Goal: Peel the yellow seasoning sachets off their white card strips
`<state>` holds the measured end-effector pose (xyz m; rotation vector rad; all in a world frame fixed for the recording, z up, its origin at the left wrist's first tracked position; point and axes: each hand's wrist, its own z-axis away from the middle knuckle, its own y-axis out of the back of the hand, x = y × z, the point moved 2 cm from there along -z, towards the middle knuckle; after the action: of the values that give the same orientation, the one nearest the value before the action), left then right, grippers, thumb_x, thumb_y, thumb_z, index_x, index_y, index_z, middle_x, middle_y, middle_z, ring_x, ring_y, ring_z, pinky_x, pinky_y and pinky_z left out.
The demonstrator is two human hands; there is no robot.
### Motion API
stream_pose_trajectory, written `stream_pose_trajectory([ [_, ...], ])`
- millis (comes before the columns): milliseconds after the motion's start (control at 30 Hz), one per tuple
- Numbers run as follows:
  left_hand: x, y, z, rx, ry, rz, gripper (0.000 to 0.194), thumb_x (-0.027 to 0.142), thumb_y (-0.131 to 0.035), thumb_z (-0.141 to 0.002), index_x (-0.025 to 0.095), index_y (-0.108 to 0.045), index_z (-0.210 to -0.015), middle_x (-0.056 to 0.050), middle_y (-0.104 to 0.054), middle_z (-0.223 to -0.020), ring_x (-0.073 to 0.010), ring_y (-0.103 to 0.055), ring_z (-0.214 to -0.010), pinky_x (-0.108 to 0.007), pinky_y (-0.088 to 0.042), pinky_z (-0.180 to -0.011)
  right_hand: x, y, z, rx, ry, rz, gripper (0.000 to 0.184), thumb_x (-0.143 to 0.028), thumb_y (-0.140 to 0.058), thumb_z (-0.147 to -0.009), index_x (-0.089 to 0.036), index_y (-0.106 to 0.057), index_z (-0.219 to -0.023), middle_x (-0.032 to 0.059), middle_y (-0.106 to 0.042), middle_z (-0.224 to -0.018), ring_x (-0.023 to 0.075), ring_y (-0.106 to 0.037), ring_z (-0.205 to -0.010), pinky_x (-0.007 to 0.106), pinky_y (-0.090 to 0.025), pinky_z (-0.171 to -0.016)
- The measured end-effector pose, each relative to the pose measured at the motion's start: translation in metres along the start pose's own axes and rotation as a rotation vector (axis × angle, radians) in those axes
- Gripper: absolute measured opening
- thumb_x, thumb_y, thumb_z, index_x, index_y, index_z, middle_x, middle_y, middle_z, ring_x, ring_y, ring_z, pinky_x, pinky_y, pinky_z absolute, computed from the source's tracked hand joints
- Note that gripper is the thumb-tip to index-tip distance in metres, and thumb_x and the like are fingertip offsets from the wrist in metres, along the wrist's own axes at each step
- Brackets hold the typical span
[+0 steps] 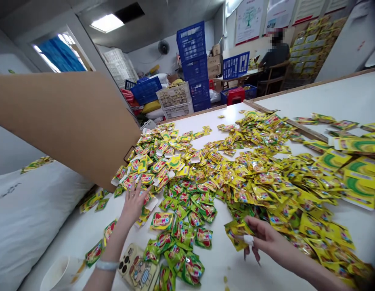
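Observation:
My left hand (134,202) reaches into the near left of the heap, fingers spread over small packets and flat printed cartons; its fingertips touch them, and I cannot see it grip any. My right hand (264,235) pinches a yellow snack packet (235,233) above the white table, with something white wrapped on one finger. Green packets (184,232) with red print lie between the hands. A yellow packet heap (266,178) spreads beyond my right hand. Beside my left wrist, a phone in a cartoon case (140,268) lies face down.
A large cardboard sheet (69,121) leans at the left, near a white sack (38,206). A white cup (60,273) stands at the near left. Flat yellow cartons (359,178) lie at the right. Blue crates (193,60) are stacked behind; a person (276,54) sits at the back.

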<state>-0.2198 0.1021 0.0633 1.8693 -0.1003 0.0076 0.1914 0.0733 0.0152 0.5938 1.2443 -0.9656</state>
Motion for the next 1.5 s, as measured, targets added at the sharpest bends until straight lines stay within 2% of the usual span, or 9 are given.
stream_pose_trajectory([
  [167, -0.030, 0.007, -0.015, -0.045, -0.123, -0.075, 0.027, 0.012, -0.056, -0.064, 0.016, -0.059, -0.091, -0.016, -0.047, -0.133, -0.0367, -0.028, -0.130, -0.058, -0.018, -0.103, -0.009, -0.006, 0.005, 0.004, -0.016, -0.181, 0.033, -0.039, -0.069, -0.068, -0.016, -0.052, -0.085, 0.0009, -0.058, -0.078, 0.0126, -0.061, -0.057, 0.019, -0.044, -0.042],
  [300, -0.010, 0.021, -0.007, -0.013, 0.243, 0.401, 0.042, 0.042, -0.066, -0.065, 0.017, -0.055, -0.097, -0.014, -0.066, -0.104, -0.0343, -0.058, -0.101, -0.049, -0.046, -0.083, -0.023, -0.006, 0.008, -0.006, 0.034, -0.204, 0.029, -0.033, -0.073, -0.065, -0.015, -0.053, -0.075, -0.0006, -0.058, -0.072, 0.0097, -0.058, -0.055, 0.017, -0.044, -0.043],
  [467, 0.107, 0.012, 0.037, -0.308, 0.535, 1.289, 0.046, 0.044, -0.070, -0.062, 0.015, -0.057, -0.095, -0.012, -0.070, -0.091, -0.0263, -0.067, -0.078, -0.037, -0.053, -0.066, -0.058, -0.013, 0.001, -0.026, 0.117, -0.180, 0.024, -0.031, -0.073, -0.065, -0.014, -0.057, -0.070, -0.0025, -0.055, -0.060, 0.0059, -0.049, -0.045, 0.016, -0.041, -0.040],
  [600, 0.201, 0.005, 0.064, -0.788, 0.361, 1.798, 0.047, 0.036, -0.072, -0.063, 0.015, -0.057, -0.102, -0.009, -0.071, -0.087, -0.0246, -0.065, -0.086, -0.036, -0.049, -0.077, -0.089, -0.026, -0.006, 0.038, 0.304, -0.151, 0.020, -0.031, -0.071, -0.067, -0.017, -0.060, -0.076, -0.0020, -0.051, -0.072, 0.0045, -0.045, -0.048, 0.015, -0.035, -0.037],
  [667, 0.222, 0.005, 0.069, -0.855, 0.384, 1.919, 0.042, 0.038, -0.073, -0.060, 0.016, -0.060, -0.093, -0.006, -0.069, -0.077, -0.0213, -0.065, -0.072, -0.033, -0.050, -0.068, -0.096, -0.033, -0.007, 0.032, 0.390, -0.076, 0.014, -0.028, -0.068, -0.070, -0.017, -0.061, -0.075, -0.0007, -0.049, -0.078, 0.0076, -0.049, -0.061, 0.016, -0.039, -0.045],
  [800, 0.229, 0.003, 0.069, -0.734, 0.465, 1.700, 0.032, 0.037, -0.075, -0.059, 0.014, -0.058, -0.072, 0.001, -0.059, -0.062, -0.0118, -0.055, -0.056, -0.024, -0.046, -0.056, -0.094, -0.039, -0.005, -0.001, 0.452, 0.238, 0.003, -0.016, -0.059, -0.076, -0.016, -0.061, -0.074, 0.0015, -0.049, -0.081, 0.0122, -0.049, -0.075, 0.020, -0.041, -0.059],
  [1200, 0.235, -0.019, 0.075, -0.575, 0.377, 1.362, 0.031, 0.032, -0.071, -0.064, 0.017, -0.050, -0.080, 0.003, -0.054, -0.062, -0.0107, -0.050, -0.056, -0.022, -0.044, -0.054, -0.118, -0.032, -0.003, -0.237, 0.358, 1.005, 0.015, -0.005, -0.057, -0.064, -0.017, -0.063, -0.071, 0.0003, -0.054, -0.077, 0.0136, -0.049, -0.072, 0.023, -0.036, -0.063],
  [1333, 0.234, -0.014, 0.075, -0.671, 0.403, 1.398, 0.031, 0.031, -0.071, -0.064, 0.016, -0.050, -0.082, 0.003, -0.055, -0.064, -0.0114, -0.051, -0.056, -0.023, -0.044, -0.055, -0.121, -0.029, 0.000, -0.314, 0.329, 0.918, 0.023, -0.008, -0.060, -0.065, -0.017, -0.062, -0.087, 0.0001, -0.055, -0.081, 0.0109, -0.048, -0.065, 0.020, -0.036, -0.057],
  [1500, 0.232, -0.012, 0.079, -0.712, 0.385, 1.397, 0.036, 0.038, -0.072, -0.063, 0.016, -0.052, -0.083, 0.001, -0.056, -0.067, -0.0119, -0.053, -0.057, -0.025, -0.045, -0.057, -0.110, -0.022, 0.001, -0.199, 0.387, 0.721, 0.017, -0.006, -0.058, -0.072, -0.018, -0.065, -0.083, 0.0017, -0.052, -0.092, 0.0115, -0.052, -0.081, 0.023, -0.042, -0.072],
])
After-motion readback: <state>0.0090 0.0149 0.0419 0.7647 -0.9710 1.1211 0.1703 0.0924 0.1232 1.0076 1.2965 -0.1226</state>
